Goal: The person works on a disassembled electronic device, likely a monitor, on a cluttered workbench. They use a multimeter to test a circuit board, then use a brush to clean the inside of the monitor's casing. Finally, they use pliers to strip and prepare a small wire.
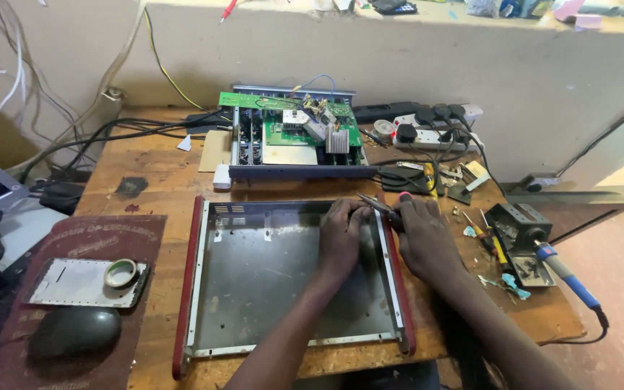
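Grey metal chassis tray (269, 274) lies at the bench's front edge, left hand (341, 238) pinching something small, right hand (424, 238) gripping pliers (380, 207).

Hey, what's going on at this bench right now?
A person is working at the upper right corner of an empty metal chassis on a wooden bench. The right hand holds pliers by the handles, tips pointing toward the left hand, which pinches something too small to make out. A circuit board sits behind, a soldering iron at right.
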